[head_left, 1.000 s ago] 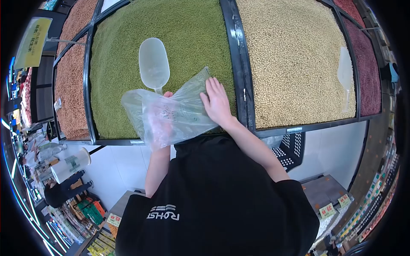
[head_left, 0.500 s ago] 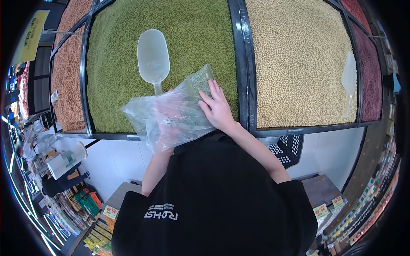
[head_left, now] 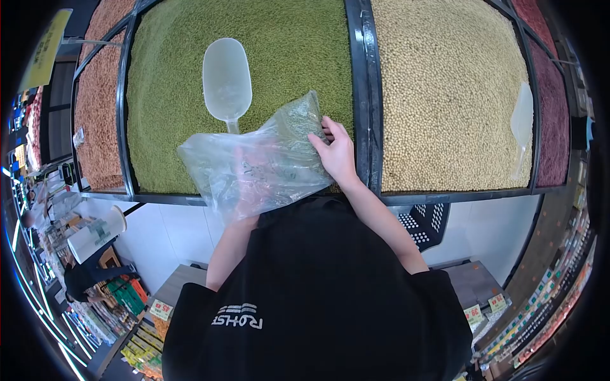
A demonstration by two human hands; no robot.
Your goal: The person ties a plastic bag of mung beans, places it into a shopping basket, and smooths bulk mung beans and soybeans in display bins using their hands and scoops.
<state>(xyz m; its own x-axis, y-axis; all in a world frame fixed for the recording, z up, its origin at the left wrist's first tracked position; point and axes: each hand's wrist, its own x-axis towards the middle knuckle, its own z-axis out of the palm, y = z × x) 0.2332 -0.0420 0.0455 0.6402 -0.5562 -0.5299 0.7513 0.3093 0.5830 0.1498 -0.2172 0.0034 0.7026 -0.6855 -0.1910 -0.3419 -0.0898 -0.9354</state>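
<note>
The hands are working apart: the left hand (head_left: pixel 251 166) is showing dimly through a clear plastic bag (head_left: pixel 289 147), its grip impossible to tell, while the right hand (head_left: pixel 338 154), thumb and fingers parted, is curving beside the bag's pointed end. The bag is stretching across the nearer green beans (head_left: pixel 159 127), below a white scoop (head_left: pixel 227 77); pale beans (head_left: pixel 451 101) are filling the bin rightward.

A black-framed bin (head_left: pixel 366 95) holds green beans (head_left: pixel 171 95), a scoop (head_left: pixel 227 79) on top.
</note>
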